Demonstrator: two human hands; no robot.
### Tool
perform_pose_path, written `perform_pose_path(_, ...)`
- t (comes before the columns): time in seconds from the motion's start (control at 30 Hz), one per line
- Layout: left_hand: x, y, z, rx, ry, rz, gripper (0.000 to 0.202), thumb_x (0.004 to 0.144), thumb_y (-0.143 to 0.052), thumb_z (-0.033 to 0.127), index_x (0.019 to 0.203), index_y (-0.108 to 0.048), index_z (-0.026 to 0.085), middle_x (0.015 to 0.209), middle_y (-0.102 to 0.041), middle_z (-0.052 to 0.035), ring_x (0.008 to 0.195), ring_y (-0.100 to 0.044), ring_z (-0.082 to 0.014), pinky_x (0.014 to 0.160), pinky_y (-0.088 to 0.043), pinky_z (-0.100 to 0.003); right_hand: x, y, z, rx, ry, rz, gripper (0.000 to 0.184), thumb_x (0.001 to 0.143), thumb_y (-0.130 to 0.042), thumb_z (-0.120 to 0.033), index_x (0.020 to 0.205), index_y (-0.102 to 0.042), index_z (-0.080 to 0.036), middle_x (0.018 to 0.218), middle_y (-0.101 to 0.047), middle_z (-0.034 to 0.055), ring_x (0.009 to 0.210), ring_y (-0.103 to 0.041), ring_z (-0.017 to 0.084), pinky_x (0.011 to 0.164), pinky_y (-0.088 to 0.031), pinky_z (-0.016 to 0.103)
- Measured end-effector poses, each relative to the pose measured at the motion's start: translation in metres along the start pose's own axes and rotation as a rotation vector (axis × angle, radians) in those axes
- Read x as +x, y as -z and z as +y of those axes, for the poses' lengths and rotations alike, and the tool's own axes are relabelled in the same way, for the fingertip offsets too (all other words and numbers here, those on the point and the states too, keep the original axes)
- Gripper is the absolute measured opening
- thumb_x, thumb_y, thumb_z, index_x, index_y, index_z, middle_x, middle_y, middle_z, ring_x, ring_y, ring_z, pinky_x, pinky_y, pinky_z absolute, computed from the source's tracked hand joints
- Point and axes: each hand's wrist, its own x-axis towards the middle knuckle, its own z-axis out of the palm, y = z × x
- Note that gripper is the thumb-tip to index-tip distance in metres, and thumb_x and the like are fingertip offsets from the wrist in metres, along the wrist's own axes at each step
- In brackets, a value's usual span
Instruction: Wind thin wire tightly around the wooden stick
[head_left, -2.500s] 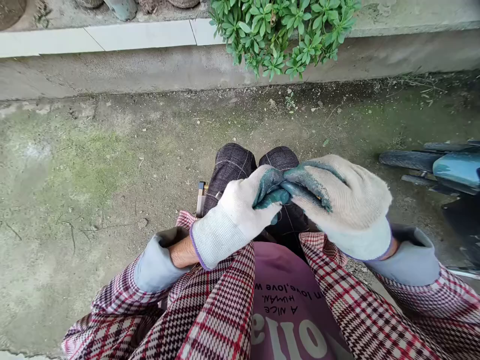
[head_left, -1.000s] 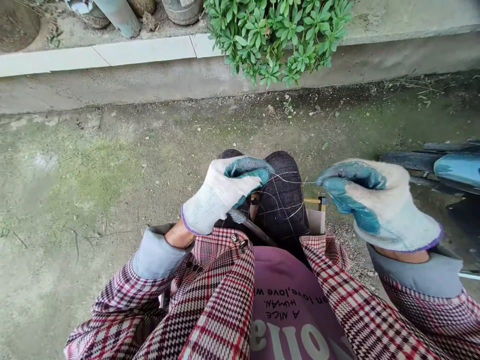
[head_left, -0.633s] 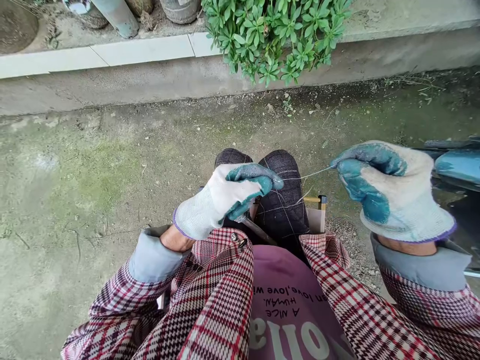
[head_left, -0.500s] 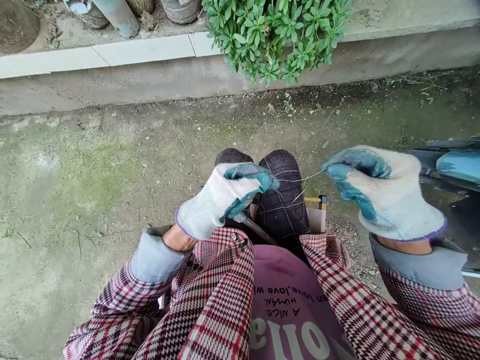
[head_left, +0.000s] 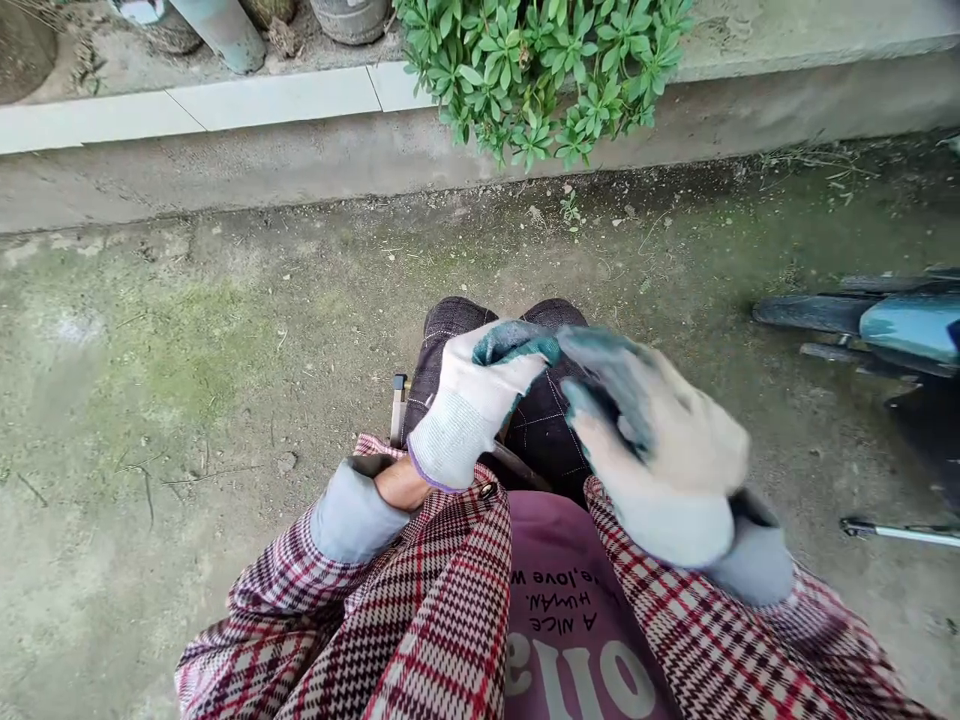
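The left hand (head_left: 501, 368) is curled, fingertips pinched; whether anything is gripped cannot be told. The right hand (head_left: 645, 430), blurred, is held half open just beside those fingertips, and a grey rod (head_left: 517, 464) is partly seen below, between the hands. The left pinch is best kept steady while the right fingers are closed gently.

The left hand (head_left: 484, 385) curls inward; the blurred right hand (head_left: 667, 440) gapes beside it.
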Motion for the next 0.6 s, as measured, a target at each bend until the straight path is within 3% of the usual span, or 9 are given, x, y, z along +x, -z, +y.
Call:
perform_pose_path(0.1,-0.004,-0.003,-0.002,-0.04,0.029,0.014,0.008,0.077,-0.076,0.027,0.074,-0.075,0.019,0.074,-0.073,0.0007,0.07,-0.064,-0.0141,0.068,-0.058,-0.026,0.014,-0.031,0.003,0.013,0.088,0.057,0.033,0.105,-0.055,-0.027,0.127,-0.079,-0.025,0.123,-0.083,0.0075,0.085,-0.079,0.024,0.072,-0.061,0.033)
perform_pose_path(0.17,-0.007,-0.002,0.0,-0.077,0.074,0.001,0.009,0.076,-0.075,0.027,0.074,-0.074,0.019,0.072,-0.071,0.0013,0.068,-0.062,-0.0136,0.068,-0.057,-0.026,0.02,-0.038,0.012,0.008,0.123,0.06,0.03,0.105,-0.056,-0.027,0.125,-0.079,-0.025,0.122,-0.082,0.0078,0.095,-0.079,0.025,0.08,-0.062,0.034)
perform_pose_path(0.3,-0.015,0.003,0.009,-0.11,0.155,-0.034,0.013,0.078,-0.075,0.029,0.071,-0.07,0.019,0.069,-0.067,0.0021,0.063,-0.058,-0.0113,0.06,-0.052,-0.022,0.027,-0.03,0.026,0.023,0.295,0.046,0.03,0.107,-0.055,-0.024,0.125,-0.078,-0.02,0.122,-0.081,0.0108,0.105,-0.077,0.026,0.086,-0.062,0.036)
perform_pose_path(0.43,-0.02,0.01,0.018,0.011,0.212,-0.091,0.01,0.079,-0.072,0.028,0.076,-0.073,0.019,0.07,-0.067,0.0023,0.058,-0.053,-0.0097,0.051,-0.044,-0.02,0.037,-0.014,0.029,0.025,0.369,-0.119,0.029,0.105,-0.057,-0.021,0.126,-0.078,-0.021,0.116,-0.08,0.011,0.103,-0.073,0.027,0.085,-0.059,0.039)
perform_pose_path(0.6,-0.02,0.017,0.021,0.082,0.121,-0.135,0.008,0.076,-0.074,0.026,0.08,-0.076,0.019,0.078,-0.075,-0.0003,0.072,-0.067,-0.0142,0.066,-0.058,-0.024,0.048,-0.005,0.026,0.025,0.347,-0.273,0.026,0.101,-0.064,-0.022,0.122,-0.08,-0.025,0.109,-0.077,0.011,0.096,-0.068,0.029,0.079,-0.055,0.04)
